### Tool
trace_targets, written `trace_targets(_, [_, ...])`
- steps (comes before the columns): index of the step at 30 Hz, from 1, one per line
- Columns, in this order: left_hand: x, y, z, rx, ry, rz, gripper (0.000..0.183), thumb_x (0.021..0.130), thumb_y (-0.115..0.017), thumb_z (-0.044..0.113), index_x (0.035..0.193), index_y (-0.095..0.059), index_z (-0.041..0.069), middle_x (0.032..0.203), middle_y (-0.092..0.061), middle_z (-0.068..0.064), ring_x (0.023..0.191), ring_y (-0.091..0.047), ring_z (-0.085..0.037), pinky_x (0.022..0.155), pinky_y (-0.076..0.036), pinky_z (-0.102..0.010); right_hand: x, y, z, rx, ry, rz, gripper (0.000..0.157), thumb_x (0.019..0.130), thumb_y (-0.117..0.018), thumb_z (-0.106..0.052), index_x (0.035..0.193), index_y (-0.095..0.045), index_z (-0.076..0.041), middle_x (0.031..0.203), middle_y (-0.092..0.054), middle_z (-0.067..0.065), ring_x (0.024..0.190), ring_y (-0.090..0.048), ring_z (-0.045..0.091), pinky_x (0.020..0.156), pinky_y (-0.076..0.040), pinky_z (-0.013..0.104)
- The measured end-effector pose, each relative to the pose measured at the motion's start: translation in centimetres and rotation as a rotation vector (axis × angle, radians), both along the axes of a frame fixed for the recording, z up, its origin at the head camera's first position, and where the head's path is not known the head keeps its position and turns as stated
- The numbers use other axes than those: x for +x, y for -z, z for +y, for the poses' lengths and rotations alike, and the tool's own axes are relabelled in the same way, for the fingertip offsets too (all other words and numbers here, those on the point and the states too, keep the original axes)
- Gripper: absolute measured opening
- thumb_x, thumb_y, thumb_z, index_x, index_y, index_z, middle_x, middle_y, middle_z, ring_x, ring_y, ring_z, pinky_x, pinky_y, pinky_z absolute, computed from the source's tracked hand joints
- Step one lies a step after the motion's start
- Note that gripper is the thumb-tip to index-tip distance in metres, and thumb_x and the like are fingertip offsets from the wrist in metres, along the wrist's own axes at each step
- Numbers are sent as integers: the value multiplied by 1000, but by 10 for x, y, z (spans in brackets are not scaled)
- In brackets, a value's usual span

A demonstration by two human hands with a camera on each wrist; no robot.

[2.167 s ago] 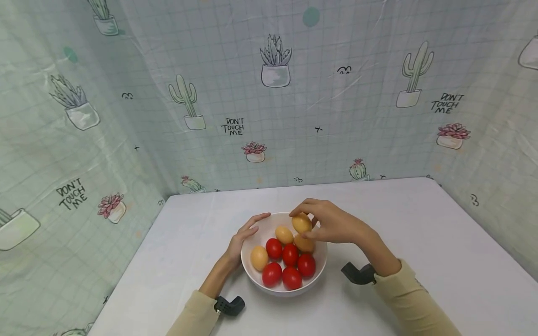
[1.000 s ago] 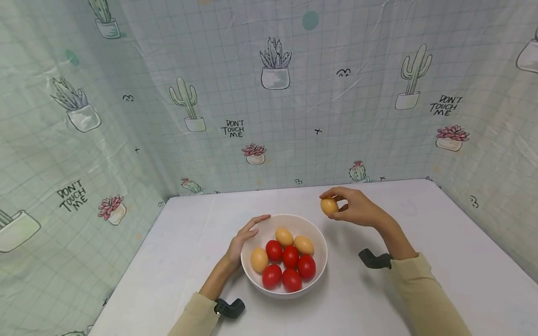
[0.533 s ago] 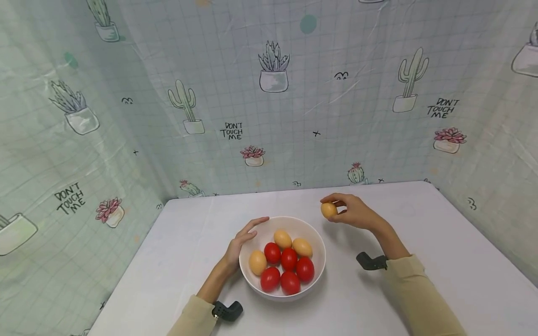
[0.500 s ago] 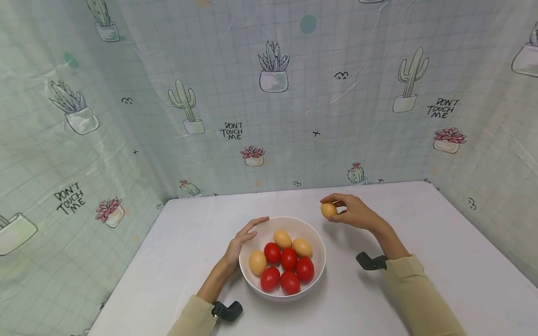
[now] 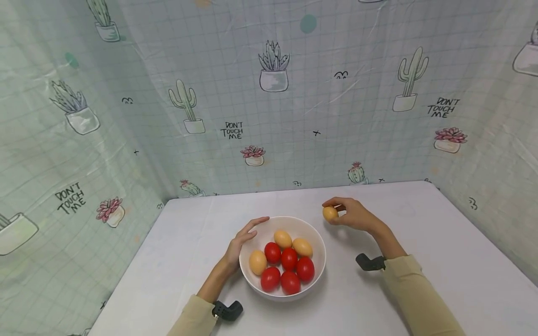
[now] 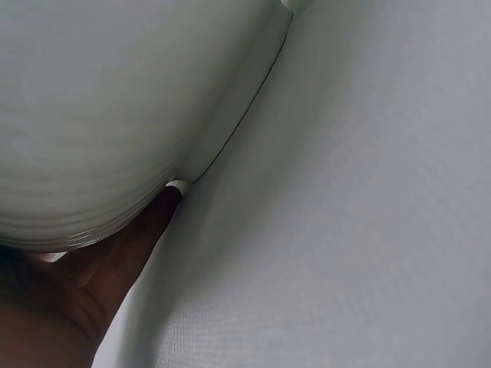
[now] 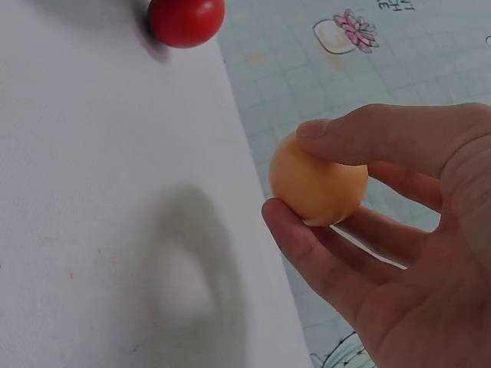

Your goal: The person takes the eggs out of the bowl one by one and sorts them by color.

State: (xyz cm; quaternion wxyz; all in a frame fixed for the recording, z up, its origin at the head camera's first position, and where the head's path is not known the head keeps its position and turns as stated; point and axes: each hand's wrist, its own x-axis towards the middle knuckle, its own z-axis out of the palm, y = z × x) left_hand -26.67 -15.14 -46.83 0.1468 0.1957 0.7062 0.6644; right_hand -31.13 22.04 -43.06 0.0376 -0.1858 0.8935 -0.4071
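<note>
Right hand [image 5: 353, 215] pinches a yellow egg [image 7: 318, 188] between thumb and fingertips, closed to its width, beyond the far right of the white bowl [image 5: 308, 228]; clearance above the table [image 5: 176, 261] hard to judge. Left hand [image 5: 238, 246] grips the bowl's left rim, some fingers hidden behind the wall. Red egg [image 7: 186, 21], cut by the right-wrist view's top edge, place relative to bowl unclear.

Right hand [image 7: 430, 261]: pinches yellow egg [image 7: 322, 184]
Red egg [image 7: 186, 19]: on table [image 7: 92, 153], apart from fingertips
Cloth [image 7: 268, 88]: behind the hand
</note>
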Motion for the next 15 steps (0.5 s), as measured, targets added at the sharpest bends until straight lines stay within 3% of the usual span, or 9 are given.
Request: trace_targets(15, [-1, -1, 0, 0, 6, -12, 55, 106, -22, 25, 157, -41, 26, 166, -36, 0, 152, -39, -29, 122, -40, -39, -5, 13, -4, 20, -27, -28, 50, 84, -74, -10, 133, -66, -2, 135, -66, 19, 122, -60, 40, 104, -52, 58])
